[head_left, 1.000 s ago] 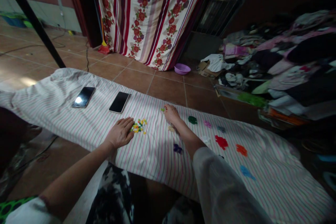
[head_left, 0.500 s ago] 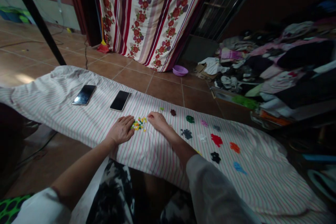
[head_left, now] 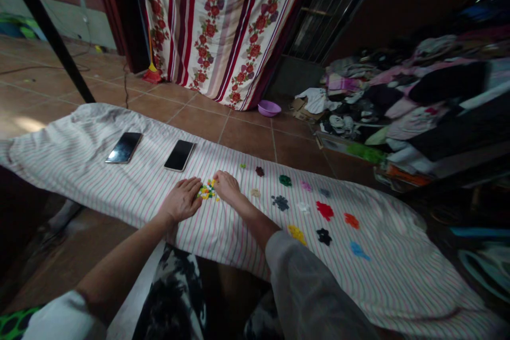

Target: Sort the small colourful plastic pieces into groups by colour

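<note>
A loose pile of small yellow, green and white pieces (head_left: 207,191) lies on the striped cloth (head_left: 239,244). My left hand (head_left: 182,199) rests flat against the pile's left side, palm down, fingers stretched out. At the pile's right edge is my right hand (head_left: 227,186), its fingers bent and pressed together in a pinch; whatever they hold is too small to make out. Right of it, small pieces lie sorted by colour: beige (head_left: 255,192), dark grey (head_left: 280,202), dark green (head_left: 285,180), brown (head_left: 260,171) and light green (head_left: 243,166). A yellow heap (head_left: 297,234) sits beside my right sleeve.
Farther right lie red (head_left: 324,210), orange (head_left: 351,220), black (head_left: 324,236), blue (head_left: 359,250), white (head_left: 303,207) and pink (head_left: 306,186) heaps. Two phones (head_left: 179,155) (head_left: 124,147) rest at the left. Beyond are a purple basin (head_left: 269,108), a curtain (head_left: 223,26) and piled clothes (head_left: 398,90).
My right hand has moved left, onto the pile's right edge, uncovering the beige and yellow heaps. My left hand stays in place beside the pile. The view has shifted slightly.
</note>
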Motion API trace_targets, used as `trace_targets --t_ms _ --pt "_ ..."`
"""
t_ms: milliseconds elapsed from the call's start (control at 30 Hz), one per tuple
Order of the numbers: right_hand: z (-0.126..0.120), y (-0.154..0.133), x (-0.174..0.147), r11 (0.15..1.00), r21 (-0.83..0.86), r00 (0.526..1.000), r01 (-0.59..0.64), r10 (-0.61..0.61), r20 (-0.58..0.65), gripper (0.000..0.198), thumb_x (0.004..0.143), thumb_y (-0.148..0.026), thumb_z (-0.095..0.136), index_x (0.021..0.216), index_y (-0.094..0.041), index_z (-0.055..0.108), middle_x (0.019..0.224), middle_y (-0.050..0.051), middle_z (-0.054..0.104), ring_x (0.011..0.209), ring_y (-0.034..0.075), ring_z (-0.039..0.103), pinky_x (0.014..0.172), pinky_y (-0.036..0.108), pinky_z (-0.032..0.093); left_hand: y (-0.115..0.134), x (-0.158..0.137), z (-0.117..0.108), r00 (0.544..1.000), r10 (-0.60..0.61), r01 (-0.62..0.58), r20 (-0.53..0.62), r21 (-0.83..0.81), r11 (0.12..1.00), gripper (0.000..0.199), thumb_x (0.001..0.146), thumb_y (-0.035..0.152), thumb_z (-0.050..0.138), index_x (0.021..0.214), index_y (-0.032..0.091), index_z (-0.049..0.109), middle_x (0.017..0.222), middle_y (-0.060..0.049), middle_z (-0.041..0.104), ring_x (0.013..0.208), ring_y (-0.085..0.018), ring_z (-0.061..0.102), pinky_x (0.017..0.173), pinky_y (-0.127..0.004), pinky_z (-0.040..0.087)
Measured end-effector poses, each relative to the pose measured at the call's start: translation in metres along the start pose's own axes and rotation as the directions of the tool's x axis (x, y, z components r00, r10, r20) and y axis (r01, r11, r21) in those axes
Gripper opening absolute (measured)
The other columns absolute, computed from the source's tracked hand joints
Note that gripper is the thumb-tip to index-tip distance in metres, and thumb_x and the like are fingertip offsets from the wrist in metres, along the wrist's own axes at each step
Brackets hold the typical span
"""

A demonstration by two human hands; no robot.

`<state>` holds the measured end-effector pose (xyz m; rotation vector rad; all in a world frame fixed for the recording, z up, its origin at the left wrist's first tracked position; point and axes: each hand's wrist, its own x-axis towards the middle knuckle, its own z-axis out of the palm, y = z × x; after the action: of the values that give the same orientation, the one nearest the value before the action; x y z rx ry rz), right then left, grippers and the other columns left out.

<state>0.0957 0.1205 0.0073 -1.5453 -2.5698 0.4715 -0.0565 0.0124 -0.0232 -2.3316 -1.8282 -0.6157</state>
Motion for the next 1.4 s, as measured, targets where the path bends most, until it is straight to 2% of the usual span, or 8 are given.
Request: trace_targets --t_ms 133,333,567,767,933,1100,1167,1400 --pt "0.007 0.007 0.001 0.995 0.096 0.999 -0.037 0.039 -0.017 0.024 0.082 -0.019 0.053 0.104 -0.023 0.060 0.100 0.003 0.065 0.095 0.015 0.059 0.080 0.023 0.040 0.000 0.000 0.001 1.000 -0.001 0.001 0.008 0.006 1.000 0.044 0.087 0.032 0.044 0.123 0.011 0.055 0.132 -0.015 0.056 0.124 -0.028 0.051 0.102 -0.045 0.041" --pt "0.011 0.013 0.000 0.982 0.183 0.996 -0.046 0.059 -0.064 0.021 0.080 -0.020 0.054 0.098 -0.022 0.063 0.096 0.003 0.067 0.093 0.015 0.060 0.081 0.024 0.041 0.000 0.000 0.001 1.000 -0.003 0.003 0.003 0.010 1.000 0.043 0.087 0.032 0.044 0.123 0.010 0.055 0.131 -0.015 0.057 0.124 -0.028 0.050 0.103 -0.046 0.041" --pt "0.018 0.022 0.000 0.955 0.296 0.988 0.014 0.032 -0.150 0.020 0.080 -0.017 0.055 0.096 -0.020 0.066 0.093 0.003 0.069 0.088 0.014 0.061 0.079 0.022 0.043 -0.001 -0.001 0.002 0.999 0.018 -0.017 -0.033 0.019 1.000 0.041 0.086 0.031 0.045 0.121 0.012 0.057 0.130 -0.015 0.058 0.123 -0.027 0.052 0.103 -0.046 0.041" --pt "0.022 0.042 0.010 0.899 0.433 0.975 0.071 0.029 -0.220 0.022 0.087 -0.028 0.049 0.090 -0.023 0.070 0.087 0.000 0.070 0.082 0.013 0.063 0.076 0.021 0.046 0.000 -0.001 0.000 1.000 0.022 -0.022 -0.016 0.032 0.999 0.043 0.088 0.032 0.042 0.122 0.011 0.056 0.130 -0.015 0.058 0.123 -0.027 0.051 0.103 -0.045 0.041" --pt "0.001 0.068 0.026 0.913 0.407 0.913 0.037 0.135 -0.385 0.023 0.083 -0.022 0.050 0.093 -0.022 0.072 0.091 0.003 0.069 0.086 0.015 0.062 0.081 0.024 0.046 0.000 0.000 0.000 1.000 0.013 -0.012 -0.017 0.017 1.000 0.042 0.088 0.033 0.042 0.122 0.013 0.056 0.130 -0.014 0.058 0.123 -0.027 0.052 0.103 -0.045 0.040" --pt "-0.021 0.094 0.039 0.921 0.352 0.849 -0.165 0.314 -0.424 0.024 0.084 -0.023 0.051 0.096 -0.022 0.071 0.098 0.004 0.069 0.087 0.016 0.063 0.082 0.025 0.046 0.001 0.000 0.000 1.000 0.011 -0.011 -0.013 0.021 1.000 0.043 0.088 0.033 0.043 0.122 0.011 0.056 0.130 -0.015 0.058 0.123 -0.027 0.051 0.103 -0.045 0.041" --pt "-0.024 0.101 0.043 0.924 0.325 0.849 -0.202 0.331 -0.413 0.024 0.085 -0.025 0.050 0.098 -0.023 0.070 0.099 0.004 0.069 0.088 0.016 0.063 0.081 0.024 0.045 0.001 0.000 0.000 1.000 0.009 -0.009 -0.008 0.021 1.000 0.043 0.087 0.033 0.043 0.122 0.011 0.056 0.130 -0.014 0.058 0.123 -0.027 0.051 0.103 -0.044 0.041" --pt "-0.023 0.107 0.057 0.950 0.192 0.892 -0.245 0.299 -0.340 0.026 0.087 -0.023 0.048 0.100 -0.024 0.071 0.102 0.004 0.071 0.092 0.016 0.063 0.081 0.023 0.044 0.002 0.000 -0.001 1.000 -0.003 0.003 0.007 0.026 1.000 0.043 0.088 0.033 0.043 0.122 0.011 0.056 0.131 -0.014 0.058 0.125 -0.027 0.050 0.104 -0.045 0.041"
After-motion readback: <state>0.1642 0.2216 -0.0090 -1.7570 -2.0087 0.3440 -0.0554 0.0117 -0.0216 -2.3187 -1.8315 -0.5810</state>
